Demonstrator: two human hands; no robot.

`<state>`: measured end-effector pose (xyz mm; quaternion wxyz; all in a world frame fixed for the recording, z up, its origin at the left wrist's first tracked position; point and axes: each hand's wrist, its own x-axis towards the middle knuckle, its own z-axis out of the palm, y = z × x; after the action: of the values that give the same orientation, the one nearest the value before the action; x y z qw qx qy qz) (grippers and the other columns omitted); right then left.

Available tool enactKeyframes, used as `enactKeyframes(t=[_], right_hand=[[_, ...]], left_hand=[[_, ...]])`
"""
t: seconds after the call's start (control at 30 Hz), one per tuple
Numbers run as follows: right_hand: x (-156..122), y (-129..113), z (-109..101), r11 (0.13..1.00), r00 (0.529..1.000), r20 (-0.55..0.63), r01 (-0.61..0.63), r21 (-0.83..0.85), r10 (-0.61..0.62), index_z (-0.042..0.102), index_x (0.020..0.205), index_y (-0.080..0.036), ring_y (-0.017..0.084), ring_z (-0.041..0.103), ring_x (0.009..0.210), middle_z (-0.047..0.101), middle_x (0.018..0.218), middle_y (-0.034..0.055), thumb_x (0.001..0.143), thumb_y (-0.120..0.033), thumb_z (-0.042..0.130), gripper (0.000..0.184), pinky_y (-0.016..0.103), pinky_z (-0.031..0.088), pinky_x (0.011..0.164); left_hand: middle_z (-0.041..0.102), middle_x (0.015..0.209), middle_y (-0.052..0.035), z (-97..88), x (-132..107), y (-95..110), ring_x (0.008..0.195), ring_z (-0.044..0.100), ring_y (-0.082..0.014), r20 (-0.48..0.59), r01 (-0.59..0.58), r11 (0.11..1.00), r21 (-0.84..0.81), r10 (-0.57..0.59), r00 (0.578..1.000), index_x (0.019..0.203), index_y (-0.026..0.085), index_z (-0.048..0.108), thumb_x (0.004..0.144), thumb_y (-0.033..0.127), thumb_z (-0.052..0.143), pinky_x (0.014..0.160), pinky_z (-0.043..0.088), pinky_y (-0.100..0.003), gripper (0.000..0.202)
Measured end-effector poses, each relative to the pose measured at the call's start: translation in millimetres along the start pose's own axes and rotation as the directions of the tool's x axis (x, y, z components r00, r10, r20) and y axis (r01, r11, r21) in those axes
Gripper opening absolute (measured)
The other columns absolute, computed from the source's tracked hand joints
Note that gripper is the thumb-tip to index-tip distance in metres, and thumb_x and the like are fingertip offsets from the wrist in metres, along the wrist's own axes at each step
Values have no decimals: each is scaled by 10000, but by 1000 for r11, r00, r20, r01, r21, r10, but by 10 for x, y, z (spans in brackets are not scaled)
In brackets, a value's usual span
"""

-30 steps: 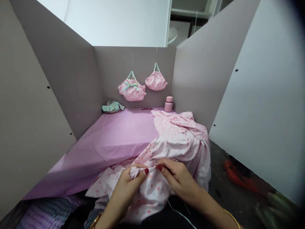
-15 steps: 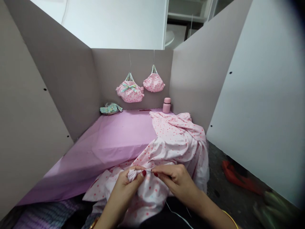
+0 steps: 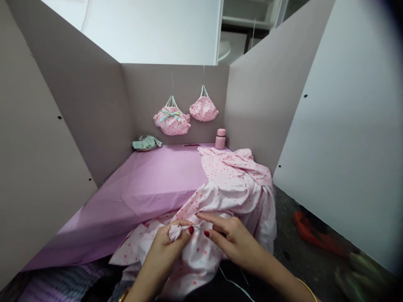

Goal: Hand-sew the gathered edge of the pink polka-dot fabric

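Observation:
My left hand is closed, pinching a gathered bunch of pink dotted fabric between thumb and fingers. A thin, light strand, perhaps a needle or thread, sticks out of the gathers to the right. Beside it, my right hand has its index finger stretched and its thumb apart, with nothing plainly between them. Below both hands the pink dotted fabric spreads over the table's front edge and into my lap. A pale thread hangs over the dark clothing at the bottom.
A purple cloth covers the table. Two pink dotted bags hang at the back panel. A pink bottle stands back right, a basket with green fabric back left. Grey panels enclose three sides. Something red lies on the floor.
My right thumb and index finger have parted from their pinch at the strand, the index finger now stretched forward. My left hand keeps its hold on the gathered fabric.

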<state>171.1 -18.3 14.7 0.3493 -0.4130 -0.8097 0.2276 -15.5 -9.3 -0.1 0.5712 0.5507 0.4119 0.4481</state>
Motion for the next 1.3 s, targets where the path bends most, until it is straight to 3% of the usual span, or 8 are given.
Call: enactKeyframes(t=[0.23, 0.8, 0.93, 1.1, 1.3], right_hand=[[9, -26, -51, 992, 996, 90, 16, 126, -28, 616, 1090, -211, 110, 578, 705, 669, 837, 9, 863, -139, 478, 275, 216, 412, 635], [-12, 75, 13, 938, 996, 85, -47, 342, 19, 631, 1077, -213, 133, 601, 805, 677, 894, 36, 885, -193, 472, 251, 236, 448, 698], [-9, 71, 15, 947, 997, 74, -39, 318, 16, 641, 1060, -203, 129, 598, 776, 678, 851, 35, 882, -180, 468, 249, 234, 442, 685], [0, 5, -3, 966, 998, 60, -27, 257, 12, 648, 1038, -207, 131, 601, 761, 680, 849, 21, 860, -119, 467, 269, 231, 434, 674], [-5, -42, 36, 992, 999, 21, -46, 118, 44, 655, 1009, -197, 140, 588, 706, 673, 803, 14, 849, -121, 466, 259, 236, 417, 635]], left_hand=[[607, 606, 6, 13, -30, 55, 567, 489, -131, 13, -15, 999, 51, 14, 1000, 733, 166, 683, 712, 314, 646, 544, 364, -224, 154], [498, 578, 33, 14, -19, 27, 540, 404, -104, 12, 12, 999, 36, -13, 1000, 712, 142, 606, 725, 349, 632, 512, 309, -213, 210], [515, 592, 24, 24, -34, 42, 545, 424, -111, 2, 2, 999, 49, -2, 1000, 705, 147, 605, 721, 335, 632, 514, 326, -217, 190], [532, 581, 13, 28, -42, 76, 538, 440, -123, -37, -78, 972, 222, 89, 995, 689, 148, 620, 731, 292, 616, 506, 333, -221, 151], [577, 587, -6, 23, -50, 93, 544, 465, -140, -7, -131, 920, 369, 143, 990, 689, 157, 639, 753, 282, 588, 510, 338, -229, 149]])
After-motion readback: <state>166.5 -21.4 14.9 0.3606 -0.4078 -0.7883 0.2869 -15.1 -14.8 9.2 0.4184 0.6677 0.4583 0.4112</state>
